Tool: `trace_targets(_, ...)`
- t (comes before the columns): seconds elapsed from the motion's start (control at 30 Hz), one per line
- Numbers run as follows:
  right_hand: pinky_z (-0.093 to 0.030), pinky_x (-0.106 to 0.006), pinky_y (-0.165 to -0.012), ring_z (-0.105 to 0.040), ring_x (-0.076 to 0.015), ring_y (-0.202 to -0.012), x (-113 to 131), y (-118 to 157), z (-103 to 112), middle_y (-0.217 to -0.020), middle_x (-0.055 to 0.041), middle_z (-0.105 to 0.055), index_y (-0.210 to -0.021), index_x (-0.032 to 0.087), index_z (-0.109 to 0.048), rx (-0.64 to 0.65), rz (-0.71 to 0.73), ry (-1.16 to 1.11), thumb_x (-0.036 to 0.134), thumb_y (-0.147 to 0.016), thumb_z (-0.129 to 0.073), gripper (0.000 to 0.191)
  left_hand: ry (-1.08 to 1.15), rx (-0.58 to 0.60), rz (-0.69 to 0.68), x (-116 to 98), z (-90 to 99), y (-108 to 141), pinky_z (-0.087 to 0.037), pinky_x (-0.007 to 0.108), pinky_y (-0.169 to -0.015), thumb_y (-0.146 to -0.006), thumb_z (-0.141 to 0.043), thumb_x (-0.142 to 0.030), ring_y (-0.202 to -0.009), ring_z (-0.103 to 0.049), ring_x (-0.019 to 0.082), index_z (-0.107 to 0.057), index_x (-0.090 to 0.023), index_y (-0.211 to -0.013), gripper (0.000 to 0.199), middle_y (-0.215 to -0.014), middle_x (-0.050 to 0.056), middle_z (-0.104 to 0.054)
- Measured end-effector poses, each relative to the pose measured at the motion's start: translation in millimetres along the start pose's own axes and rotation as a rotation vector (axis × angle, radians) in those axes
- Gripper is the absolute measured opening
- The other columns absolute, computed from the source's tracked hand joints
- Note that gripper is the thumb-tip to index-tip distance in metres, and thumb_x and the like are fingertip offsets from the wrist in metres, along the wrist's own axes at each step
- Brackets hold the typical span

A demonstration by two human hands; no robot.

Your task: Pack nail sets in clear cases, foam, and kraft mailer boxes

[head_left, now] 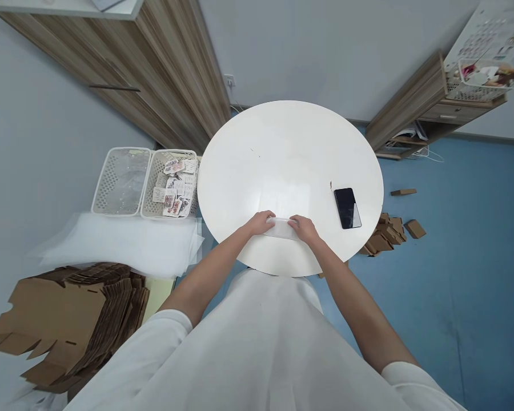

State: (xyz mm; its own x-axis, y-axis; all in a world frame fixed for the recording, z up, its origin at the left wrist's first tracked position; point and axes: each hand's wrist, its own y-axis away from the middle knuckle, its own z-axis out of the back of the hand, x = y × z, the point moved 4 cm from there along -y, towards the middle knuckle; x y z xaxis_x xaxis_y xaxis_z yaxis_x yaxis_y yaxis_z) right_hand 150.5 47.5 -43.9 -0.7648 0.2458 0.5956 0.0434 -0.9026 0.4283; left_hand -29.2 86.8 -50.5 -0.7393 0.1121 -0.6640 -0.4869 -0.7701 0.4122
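Note:
A thin translucent white sheet lies on the round white table, close to its front edge. Its far edge looks folded over into a narrow strip between my hands. My left hand is closed on the left end of that strip, thumb and fingers pressed together. At the right end, my right hand pinches the same sheet in a similar way. Parts of the sheet under the fingers are hidden. To the right on the table rests a black phone.
Left of the table stand a basket of printed cards and a basket of clear plastic. Nearer are white translucent sheets and stacked flat cardboard boxes. Small brown boxes lie on the blue floor at right.

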Motion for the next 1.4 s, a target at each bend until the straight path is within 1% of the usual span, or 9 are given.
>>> trace_targets(0.2, -0.038, -0.026, -0.060, -0.055, -0.0170, -0.075, -8, -4, -9, -0.089, -0.0049, -0.062, -0.099, 0.023, -0.053, -0.042, -0.029, 0.020, 0.033, -0.084, -0.040, 0.023, -0.032, -0.008, 0.100, 14, -4.0, -10, -0.046, 0.029, -0.069, -0.073, -0.052, -0.028, -0.084, -0.057, 0.018, -0.058, -0.020, -0.092, 0.022, -0.093, 0.003, -0.062)
trace_targets(0.33, -0.038, -0.033, -0.074, -0.052, -0.0218, -0.091, -2, -4, -7, -0.102, -0.0097, -0.057, -0.097, 0.020, -0.056, -0.190, 0.042, 0.174, 0.028, -0.082, -0.043, 0.021, -0.216, -0.131, 0.072, 7, -1.5, -5, -0.042, 0.035, -0.075, -0.071, -0.055, -0.027, -0.093, -0.052, 0.024, -0.055, -0.019, -0.098, 0.028, -0.101, 0.008, -0.056)
trace_targets(0.43, -0.029, -0.041, -0.088, -0.044, -0.0252, -0.107, 6, 3, -6, -0.114, -0.0113, -0.052, -0.098, 0.020, -0.055, -0.284, 0.177, 0.325, 0.022, -0.081, -0.045, 0.020, -0.349, -0.224, -0.104, -7, -1.5, 5, -0.034, 0.041, -0.086, -0.071, -0.054, -0.020, -0.107, -0.043, 0.027, -0.051, -0.021, -0.107, 0.037, -0.114, 0.010, -0.049)
trace_targets(0.53, -0.021, -0.045, -0.095, -0.037, -0.0258, -0.116, 12, 15, -15, -0.123, -0.0114, -0.047, -0.093, 0.020, -0.054, -0.190, 0.397, 0.424, 0.025, -0.080, -0.048, 0.016, -0.383, -0.145, -0.313, -19, -9.8, 15, -0.025, 0.042, -0.095, -0.072, -0.053, -0.021, -0.114, -0.038, 0.026, -0.050, -0.023, -0.109, 0.037, -0.119, 0.008, -0.047)
trace_targets(0.63, -0.025, -0.044, -0.093, -0.039, -0.0277, -0.114, 10, 23, -24, -0.126, -0.0144, -0.043, -0.097, 0.018, -0.051, -0.080, 0.469, 0.468, 0.032, -0.072, -0.058, 0.030, -0.405, -0.075, -0.348, -21, -17.0, 21, -0.022, 0.042, -0.097, -0.069, -0.057, -0.033, -0.113, -0.040, 0.026, -0.046, -0.022, -0.114, 0.048, -0.122, 0.009, -0.046)
trace_targets(0.77, -0.034, -0.039, -0.083, -0.046, -0.0285, -0.103, 9, 27, -26, -0.123, -0.0159, -0.045, -0.098, 0.016, -0.050, -0.019, 0.412, 0.459, 0.026, -0.068, -0.060, 0.033, -0.425, -0.035, -0.328, -22, -19.7, 23, -0.023, 0.041, -0.096, -0.065, -0.059, -0.036, -0.107, -0.045, 0.026, -0.046, -0.019, -0.115, 0.055, -0.120, 0.011, -0.048)
trace_targets(0.97, -0.037, -0.027, -0.060, -0.051, -0.0168, -0.068, 9, 32, -10, -0.082, -0.0029, -0.058, -0.101, 0.021, -0.048, 0.196, 0.196, 0.148, 0.037, -0.075, -0.050, 0.031, -0.252, 0.081, -0.246, -26, -12.3, 24, -0.031, 0.037, -0.089, -0.072, -0.049, -0.044, -0.095, -0.052, 0.023, -0.058, -0.023, -0.102, 0.038, -0.099, 0.004, -0.060)
trace_targets(1.17, -0.037, -0.029, -0.073, -0.052, -0.0187, -0.087, 11, 14, 9, -0.099, -0.0073, -0.056, -0.094, 0.020, -0.058, 0.065, 0.104, 0.064, 0.041, -0.079, -0.047, 0.028, -0.029, 0.045, -0.066, -21, 5.9, 14, -0.040, 0.032, -0.080, -0.075, -0.044, -0.051, -0.093, -0.053, 0.022, -0.063, -0.024, -0.095, 0.039, -0.101, 0.005, -0.058)
trace_targets(1.4, -0.039, -0.029, -0.074, -0.054, -0.0183, -0.088, 1, -6, 14, -0.102, -0.0041, -0.060, -0.107, 0.023, -0.053, -0.053, -0.065, -0.034, 0.038, -0.079, -0.048, 0.032, 0.175, -0.122, 0.155, 15, 17.6, 4, -0.043, 0.025, -0.065, -0.071, -0.054, -0.033, -0.077, -0.056, 0.017, -0.059, -0.019, -0.091, 0.025, -0.087, 0.002, -0.061)
